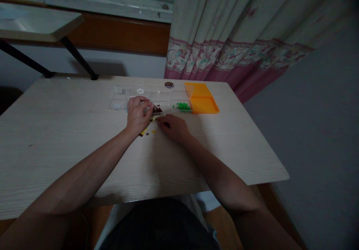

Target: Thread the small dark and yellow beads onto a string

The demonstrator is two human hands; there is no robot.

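Note:
A clear plastic compartment box (159,95) lies along the back of the table. My left hand (138,114) bends over its near side, fingers curled and closed against the edge beside some dark brown pieces (157,110). Close by on the right, my right hand (175,126) is closed, its fingertips pinched together low at the box's front; whatever they hold is too small to make out. Small yellow pieces (153,131) and a few brown ones are scattered on the tabletop between and below the hands. Green pieces (183,106) fill a compartment at the right.
An open orange case (202,99) adjoins the clear box on the right. Behind the box sits a dark round object (169,85). A raised shelf (42,23) on black legs stands at the back left of the table (84,152). A curtain (213,36) hangs behind.

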